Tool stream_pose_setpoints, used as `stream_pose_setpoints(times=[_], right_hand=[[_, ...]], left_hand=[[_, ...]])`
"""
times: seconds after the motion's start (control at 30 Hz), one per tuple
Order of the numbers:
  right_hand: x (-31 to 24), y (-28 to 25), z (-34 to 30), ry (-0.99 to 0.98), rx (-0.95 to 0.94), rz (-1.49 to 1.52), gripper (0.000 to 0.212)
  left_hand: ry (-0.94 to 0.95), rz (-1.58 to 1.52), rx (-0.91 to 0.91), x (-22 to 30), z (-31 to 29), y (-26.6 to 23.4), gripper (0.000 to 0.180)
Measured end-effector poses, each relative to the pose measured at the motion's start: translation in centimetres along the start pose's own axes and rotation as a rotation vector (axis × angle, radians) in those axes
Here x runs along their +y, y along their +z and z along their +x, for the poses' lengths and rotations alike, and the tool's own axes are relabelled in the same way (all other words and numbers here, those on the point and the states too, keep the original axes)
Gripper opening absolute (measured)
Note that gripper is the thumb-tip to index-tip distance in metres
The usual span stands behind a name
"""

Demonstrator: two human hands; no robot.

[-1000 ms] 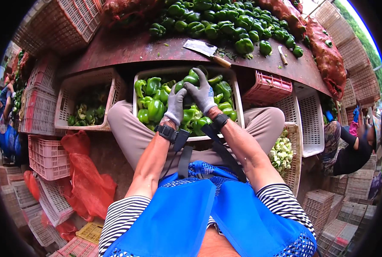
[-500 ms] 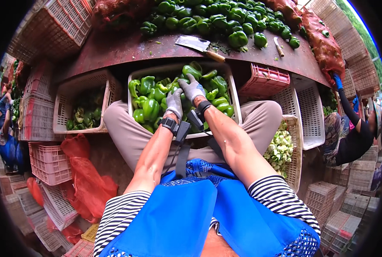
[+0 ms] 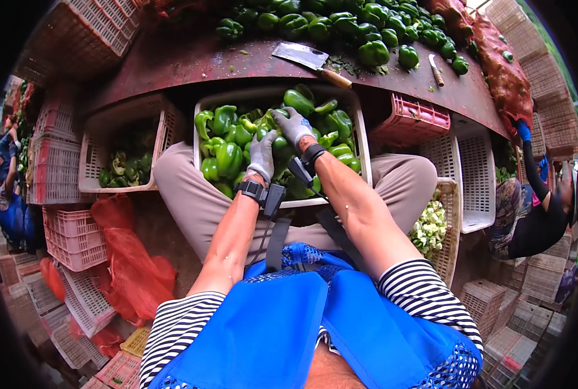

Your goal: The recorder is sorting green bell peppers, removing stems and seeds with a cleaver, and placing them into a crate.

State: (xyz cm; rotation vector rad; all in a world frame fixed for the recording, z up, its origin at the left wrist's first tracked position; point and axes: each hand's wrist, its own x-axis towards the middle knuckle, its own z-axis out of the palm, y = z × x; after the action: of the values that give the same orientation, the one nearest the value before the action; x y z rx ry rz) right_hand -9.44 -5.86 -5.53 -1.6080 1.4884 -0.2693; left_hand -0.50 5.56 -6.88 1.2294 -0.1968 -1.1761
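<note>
A white plastic crate (image 3: 365, 152) sits between my knees, filled with green bell peppers (image 3: 228, 160), several cut open or broken. Both my hands wear grey gloves and work inside it. My right hand (image 3: 293, 127) curls its fingers around a green bell pepper (image 3: 279, 115) in the crate's middle. Just nearer and to the left, my left hand (image 3: 262, 155) has its fingers bent against another green bell pepper (image 3: 280, 142); its grip is partly hidden by the glove.
Beyond the crate, a low table (image 3: 192, 68) bears a cleaver (image 3: 308, 59), a small knife (image 3: 435, 70) and a heap of whole peppers (image 3: 360, 29). A crate of pepper pieces (image 3: 123, 170) stands left, a basket of pale cores (image 3: 430, 223) right. Red mesh sacks (image 3: 130, 259) lie left; a co-worker (image 3: 529, 214) is far right.
The view has shifted slightly. My right hand has moved a little nearer along the peppers, and my left hand still sits beside it.
</note>
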Motion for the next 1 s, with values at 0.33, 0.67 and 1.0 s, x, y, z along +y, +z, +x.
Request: stream_pose_setpoints(times=[0.33,0.67,1.0], right_hand=[[5.6,-0.4,0.5,-0.099,-0.033,0.832,0.054],[2.4,-7.9,-7.0,-0.423,0.377,-0.346,0.06],[-0.4,-5.5,-14.0,-0.287,-0.267,-0.025,0.081]], left_hand=[[0.016,-0.021,-0.414,5.7,-4.0,-0.7,0.065],[0.027,-0.194,-0.728,11.3,-5.5,-3.7,0.078],[0.27,0.634,-0.644,10.4,-7.8,-1.9,0.078]])
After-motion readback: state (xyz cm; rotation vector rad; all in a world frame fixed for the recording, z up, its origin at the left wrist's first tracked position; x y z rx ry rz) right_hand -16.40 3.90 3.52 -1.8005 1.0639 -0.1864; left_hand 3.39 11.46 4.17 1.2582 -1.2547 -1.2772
